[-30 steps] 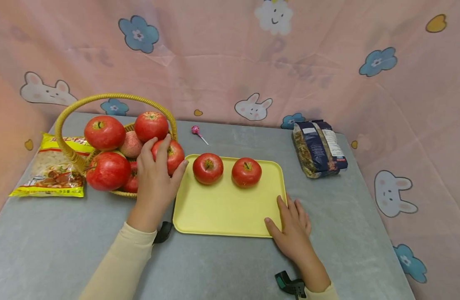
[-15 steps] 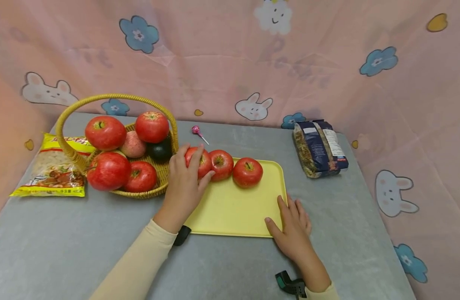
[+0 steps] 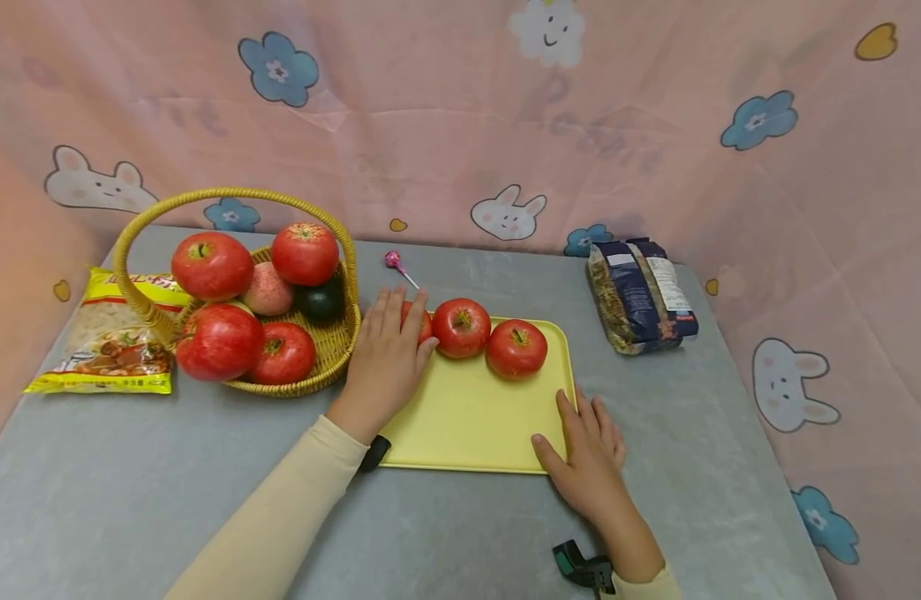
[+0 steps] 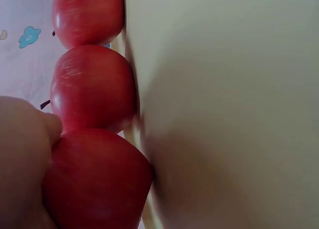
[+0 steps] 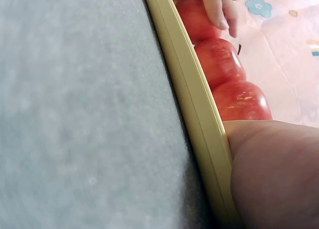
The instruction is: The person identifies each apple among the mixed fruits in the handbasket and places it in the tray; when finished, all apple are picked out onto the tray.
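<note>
Three red apples sit in a touching row along the far side of the yellow tray (image 3: 468, 425). Fairly straight fingers of my left hand (image 3: 385, 358) rest against the leftmost apple (image 3: 424, 323) and partly hide it; in the left wrist view that hand (image 4: 22, 164) lies beside the nearest apple (image 4: 99, 181). The middle apple (image 3: 462, 327) touches the right one (image 3: 516, 348). Spread fingers of my right hand (image 3: 588, 458) touch the tray's right rim; the right wrist view shows this hand (image 5: 279, 174) against the tray rim (image 5: 192, 99).
Left of the tray stands a wicker basket (image 3: 332, 350) with several apples, a pink fruit and a dark green one. A yellow food bag (image 3: 115, 342) lies behind its left side. A lollipop (image 3: 394, 260) is beyond the tray, a dark blue bag (image 3: 640, 296) at the back right.
My left hand took an apple from the basket's right side and set it at the tray's left end. Its fingers have since straightened, and the other two apples have shifted right. The right hand stayed put.
</note>
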Available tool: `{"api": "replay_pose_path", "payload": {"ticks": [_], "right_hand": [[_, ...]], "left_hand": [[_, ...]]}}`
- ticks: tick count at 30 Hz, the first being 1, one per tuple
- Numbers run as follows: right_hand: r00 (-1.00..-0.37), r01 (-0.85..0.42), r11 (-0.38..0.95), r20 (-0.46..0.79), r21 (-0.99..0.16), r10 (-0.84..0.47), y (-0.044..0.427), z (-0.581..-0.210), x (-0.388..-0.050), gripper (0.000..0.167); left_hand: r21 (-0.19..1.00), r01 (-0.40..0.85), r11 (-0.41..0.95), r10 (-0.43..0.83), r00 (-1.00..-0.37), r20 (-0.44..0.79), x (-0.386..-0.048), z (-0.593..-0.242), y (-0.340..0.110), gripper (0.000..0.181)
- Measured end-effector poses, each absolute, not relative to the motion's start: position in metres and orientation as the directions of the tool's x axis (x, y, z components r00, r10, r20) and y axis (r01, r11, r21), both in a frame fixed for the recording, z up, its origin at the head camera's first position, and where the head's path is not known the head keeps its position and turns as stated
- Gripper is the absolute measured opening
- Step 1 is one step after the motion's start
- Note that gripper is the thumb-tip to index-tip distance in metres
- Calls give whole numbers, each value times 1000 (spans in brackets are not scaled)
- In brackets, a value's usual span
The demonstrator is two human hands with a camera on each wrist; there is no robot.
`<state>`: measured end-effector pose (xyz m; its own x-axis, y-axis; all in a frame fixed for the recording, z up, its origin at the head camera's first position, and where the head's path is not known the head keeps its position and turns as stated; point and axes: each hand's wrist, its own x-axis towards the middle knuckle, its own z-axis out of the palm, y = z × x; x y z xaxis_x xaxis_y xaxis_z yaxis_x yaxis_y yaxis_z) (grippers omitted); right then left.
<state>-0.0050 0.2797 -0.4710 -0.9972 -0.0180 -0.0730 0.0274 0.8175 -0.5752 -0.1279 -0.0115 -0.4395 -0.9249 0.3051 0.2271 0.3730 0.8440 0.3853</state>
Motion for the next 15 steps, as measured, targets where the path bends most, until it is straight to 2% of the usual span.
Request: {"api": "replay_pose_path", "payload": {"ticks": [8,12,15], "right_hand": [[-996,36,821,-93,-570,-20,279,-468,-5,78],[-997,32,818,-80,-574,-18,279,-467,-4,77],[-997,24,819,-74,-574,-23,278,-467,-4,76]], "left_hand": [[595,240,767,237,-968,85,-134,-448,-16,78],[623,221,750,248,-968,46,-135,-447,-16,80],[598,237,766,252,-966,60,-132,-445,-17,81]]}}
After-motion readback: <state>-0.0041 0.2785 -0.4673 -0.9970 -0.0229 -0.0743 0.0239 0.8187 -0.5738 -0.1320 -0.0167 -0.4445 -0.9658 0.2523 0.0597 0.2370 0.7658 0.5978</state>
